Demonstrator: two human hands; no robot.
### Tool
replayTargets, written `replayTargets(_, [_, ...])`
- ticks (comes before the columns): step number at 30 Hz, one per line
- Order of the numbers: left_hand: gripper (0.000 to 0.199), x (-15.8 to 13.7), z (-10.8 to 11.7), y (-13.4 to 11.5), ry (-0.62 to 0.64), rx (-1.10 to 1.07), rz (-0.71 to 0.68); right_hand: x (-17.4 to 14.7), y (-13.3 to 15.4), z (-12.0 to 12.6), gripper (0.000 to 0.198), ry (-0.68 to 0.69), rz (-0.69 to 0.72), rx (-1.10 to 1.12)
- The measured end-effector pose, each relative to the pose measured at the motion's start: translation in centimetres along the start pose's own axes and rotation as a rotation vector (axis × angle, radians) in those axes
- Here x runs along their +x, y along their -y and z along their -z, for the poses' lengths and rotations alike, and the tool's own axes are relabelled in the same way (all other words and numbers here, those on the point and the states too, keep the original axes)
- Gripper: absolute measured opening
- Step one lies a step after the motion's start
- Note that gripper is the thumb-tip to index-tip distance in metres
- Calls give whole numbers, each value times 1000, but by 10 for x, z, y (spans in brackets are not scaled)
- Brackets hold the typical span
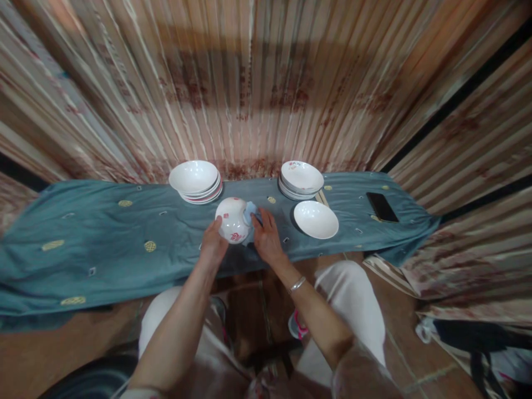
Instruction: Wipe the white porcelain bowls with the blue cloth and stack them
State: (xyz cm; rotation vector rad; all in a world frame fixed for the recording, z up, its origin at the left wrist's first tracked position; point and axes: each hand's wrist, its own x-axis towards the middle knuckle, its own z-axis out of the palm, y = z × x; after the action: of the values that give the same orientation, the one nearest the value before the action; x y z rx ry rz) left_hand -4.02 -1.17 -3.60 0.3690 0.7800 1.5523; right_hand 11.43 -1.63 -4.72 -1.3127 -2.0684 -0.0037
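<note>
My left hand [213, 243] grips the left rim of a white bowl [233, 223] with red marks on its outside. The bowl is tipped so that its underside faces up toward me, above the near part of the cloth-covered table. In my right hand [267, 235] is a light blue cloth [250, 215], pressed against the bowl's right side. Behind the bowl to the left stands a stack of white bowls [194, 178]. On the right are another stack of bowls [301, 177] and a single white bowl [316, 219] in front of it.
A teal patterned tablecloth [108, 238] covers the long narrow table. Chopsticks [321, 198] lie beside the right stack, and a black phone [382, 207] lies farther right. A pleated curtain [257, 100] hangs right behind the table. My knees are below its front edge.
</note>
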Motion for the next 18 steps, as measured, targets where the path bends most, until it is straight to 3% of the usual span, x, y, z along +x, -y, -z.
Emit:
replayTargets(6, [16,-3,-5,-3,-83,3,-18,-14,11,3,47,1,-86,159])
replayTargets(13, [23,-1,-1,-5,-21,32,-5,-17,23,-1,42,-36,-162,397])
replayTargets(18, [31,-1,0,-5,4,48,-3,-12,27,-3,46,-34,-168,352])
